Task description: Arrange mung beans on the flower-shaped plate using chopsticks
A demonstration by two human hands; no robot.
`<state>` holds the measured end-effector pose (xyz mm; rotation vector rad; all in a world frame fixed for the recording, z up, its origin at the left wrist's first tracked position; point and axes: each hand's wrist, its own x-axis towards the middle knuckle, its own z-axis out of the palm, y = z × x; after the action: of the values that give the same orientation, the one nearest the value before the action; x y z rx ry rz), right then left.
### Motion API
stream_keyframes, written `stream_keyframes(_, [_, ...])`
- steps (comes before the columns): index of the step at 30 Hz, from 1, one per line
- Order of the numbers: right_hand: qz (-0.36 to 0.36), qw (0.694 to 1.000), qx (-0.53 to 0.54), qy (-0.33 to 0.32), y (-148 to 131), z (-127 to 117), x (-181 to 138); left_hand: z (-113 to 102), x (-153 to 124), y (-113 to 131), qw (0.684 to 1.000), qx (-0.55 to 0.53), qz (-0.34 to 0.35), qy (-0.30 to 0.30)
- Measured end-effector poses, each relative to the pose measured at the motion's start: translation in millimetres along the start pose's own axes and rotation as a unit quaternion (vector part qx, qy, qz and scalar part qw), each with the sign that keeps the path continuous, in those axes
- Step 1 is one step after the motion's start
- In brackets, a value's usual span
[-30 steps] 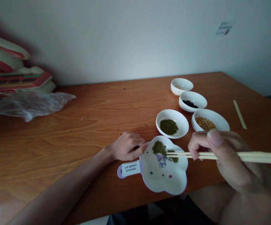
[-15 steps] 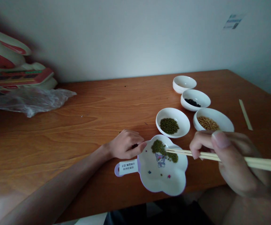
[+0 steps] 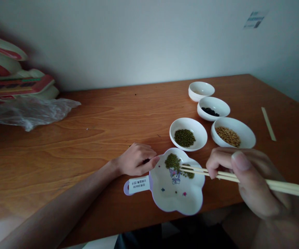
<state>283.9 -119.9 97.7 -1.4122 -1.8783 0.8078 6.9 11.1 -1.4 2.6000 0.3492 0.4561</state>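
Observation:
My right hand (image 3: pixel 253 180) is closed around a pair of wooden chopsticks (image 3: pixel 224 175). Their tips, slightly apart, reach into a white flower-shaped dish (image 3: pixel 191 199) with a purple rim, right at the mung beans (image 3: pixel 172 161) heaped along its far side. Whether a bean sits between the tips I cannot tell. Left of the dish, my left hand (image 3: pixel 137 160) rests on the table with fingers curled and the thumb on the dish's rim. The dish's labelled handle (image 3: pixel 139 184) points left below that hand. A cartoon figure is printed inside the dish.
Beyond the dish stand white bowls: one with mung beans (image 3: pixel 174 139), one with tan beans (image 3: pixel 246 136), one with black beans (image 3: pixel 223 105), and a farther bowl (image 3: pixel 202 86). A wooden strip (image 3: pixel 268 123) lies right. A plastic bag (image 3: pixel 32 112) and a toy keyboard (image 3: pixel 20 86) sit left.
The chopstick tips have spread a little apart over the mung beans. My left hand keeps its place at the dish's rim. The whole view has shifted slightly.

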Motion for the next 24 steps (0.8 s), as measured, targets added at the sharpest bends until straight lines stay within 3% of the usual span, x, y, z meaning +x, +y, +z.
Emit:
stream_keyframes(6, [-0.001, 0.999, 0.015, 0.031, 9.4, -0.1, -7.5, -0.2, -0.6, -0.6, 1.000, 0.002, -0.005, -0.010])
stream_keyframes(13, [-0.003, 1.000, 0.006, -0.011, 2.3, -1.5, -1.5, -1.2, 1.3, 1.4, 1.000, 0.004, 0.001, -0.004])
stream_keyframes(24, [-0.006, 1.000, -0.001, 0.010, 3.3, 0.1, -1.7, 0.5, -0.8, -0.4, 1.000, 0.006, -0.003, -0.012])
